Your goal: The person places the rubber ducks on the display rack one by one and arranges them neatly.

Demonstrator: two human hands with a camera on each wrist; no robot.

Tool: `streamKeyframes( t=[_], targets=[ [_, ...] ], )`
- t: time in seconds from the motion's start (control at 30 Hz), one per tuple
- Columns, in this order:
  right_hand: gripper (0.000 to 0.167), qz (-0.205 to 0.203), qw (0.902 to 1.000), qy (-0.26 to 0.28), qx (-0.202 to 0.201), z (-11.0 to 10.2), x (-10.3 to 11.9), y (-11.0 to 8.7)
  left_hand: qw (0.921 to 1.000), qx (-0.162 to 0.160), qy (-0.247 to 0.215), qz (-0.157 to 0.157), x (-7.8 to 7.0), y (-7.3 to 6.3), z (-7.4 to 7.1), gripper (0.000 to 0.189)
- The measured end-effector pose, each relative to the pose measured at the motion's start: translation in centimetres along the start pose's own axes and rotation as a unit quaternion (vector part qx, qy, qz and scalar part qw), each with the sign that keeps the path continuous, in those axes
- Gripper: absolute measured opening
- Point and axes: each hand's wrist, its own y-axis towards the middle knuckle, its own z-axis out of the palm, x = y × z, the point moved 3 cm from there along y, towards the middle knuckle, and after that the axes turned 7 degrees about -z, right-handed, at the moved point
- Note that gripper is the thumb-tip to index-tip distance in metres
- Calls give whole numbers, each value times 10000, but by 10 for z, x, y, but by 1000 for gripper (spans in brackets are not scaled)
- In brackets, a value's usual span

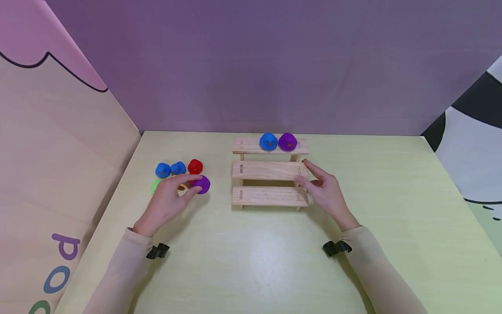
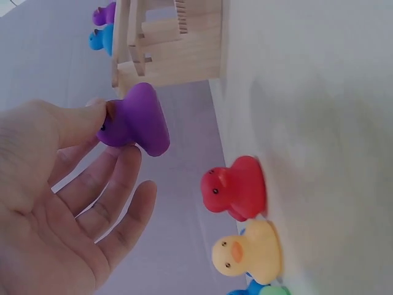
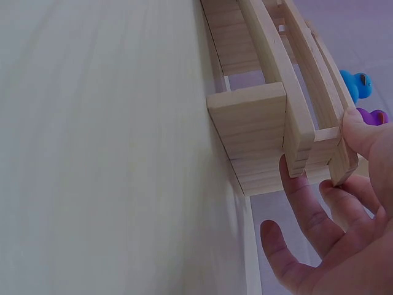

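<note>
Left of the wooden rack [image 1: 270, 196], a green duck [image 1: 154, 186], two blue ducks [image 1: 162, 170], a yellow duck [image 2: 261, 252] and a red duck [image 1: 195, 166] rest on the table [image 1: 255, 253]. Your left hand [image 1: 168, 198], also left of the rack, pinches a purple duck [image 1: 202, 185] between thumb and fingers, clear of the table. On the rack's top tier, a third blue duck [image 1: 268, 141] sits beside a second purple duck [image 1: 288, 142]. Your right hand [image 1: 327, 194] grips the rack's right end at the middle tier.
</note>
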Motion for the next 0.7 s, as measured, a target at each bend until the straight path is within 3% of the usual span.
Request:
streamKeyframes(
  t=[0.23, 0.7],
  targets=[
    [68, -53, 10000, 25, -16, 0, 0, 0, 9996, -243, -80, 89, -8, 7, 1, 33],
    [70, -14, 10000, 46, -4, 0, 0, 1, 9953, -726, -610, -200, -24, 17, 7, 37]
  ],
)
